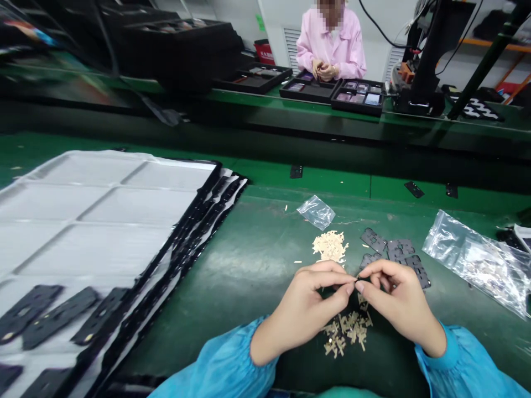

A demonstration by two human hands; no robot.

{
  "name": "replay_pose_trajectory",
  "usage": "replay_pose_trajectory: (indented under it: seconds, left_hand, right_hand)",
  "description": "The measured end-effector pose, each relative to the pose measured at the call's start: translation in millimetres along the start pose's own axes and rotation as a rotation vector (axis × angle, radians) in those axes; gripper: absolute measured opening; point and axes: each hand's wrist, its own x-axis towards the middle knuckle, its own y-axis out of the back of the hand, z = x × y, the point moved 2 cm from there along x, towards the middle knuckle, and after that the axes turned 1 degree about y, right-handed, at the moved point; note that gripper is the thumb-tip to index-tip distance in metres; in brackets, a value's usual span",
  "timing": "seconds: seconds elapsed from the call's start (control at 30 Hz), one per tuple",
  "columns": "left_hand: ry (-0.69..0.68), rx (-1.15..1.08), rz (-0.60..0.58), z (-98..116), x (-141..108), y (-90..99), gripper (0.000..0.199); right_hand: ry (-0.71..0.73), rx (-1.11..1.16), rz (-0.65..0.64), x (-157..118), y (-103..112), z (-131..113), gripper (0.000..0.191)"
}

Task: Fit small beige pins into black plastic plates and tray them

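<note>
My left hand [305, 307] and my right hand [398, 296] meet over the green table, thumbs and forefingers pinched together. Between the fingertips is a bit of something small and dark, too hidden to name. Just beyond my left hand lies a heap of small cream-coloured strips [331, 245]. A looser heap of small beige and metallic pieces [350, 330] is spread below the hands. Several flat black plates with cut-outs [400, 250] lie behind my right hand, partly covered by it.
At left is a stack of trays [155, 202], white-lined on top, with several black parts [62, 318] in its near cells. A small clear bag [317, 212] and a larger filled bag [483, 265] lie on the table. Across the bench, a person in pink [332, 44] sits behind black trays [311, 94].
</note>
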Motion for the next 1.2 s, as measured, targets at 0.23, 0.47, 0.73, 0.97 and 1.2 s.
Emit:
replay_pose_trajectory:
  seconds: [0.23, 0.47, 0.73, 0.97, 1.2]
  left_hand:
    - [0.018, 0.035, -0.007, -1, 3, -6.0, 0.02]
    - [-0.025, 0.156, -0.086, -3, 23, -9.3, 0.019]
    - [-0.104, 0.696, -0.245, -47, 118, -15.8, 0.041]
    - [-0.264, 0.671, -0.209, -33, 99, -11.3, 0.007]
    - [-0.611, 0.621, -0.03, 7, 22, -1.1, 0.012]
  right_hand:
    - [0.083, -0.156, 0.094, -2, 3, 1, 0.009]
    - [0.031, -0.091, 0.139, -1, 15, 7, 0.012]
    - [-0.049, 0.066, 0.51, 10, 59, 19, 0.017]
    - [-0.054, 0.156, 0.517, 16, 55, 22, 0.041]
    - [-0.145, 0.318, 0.254, 11, 24, 17, 0.057]
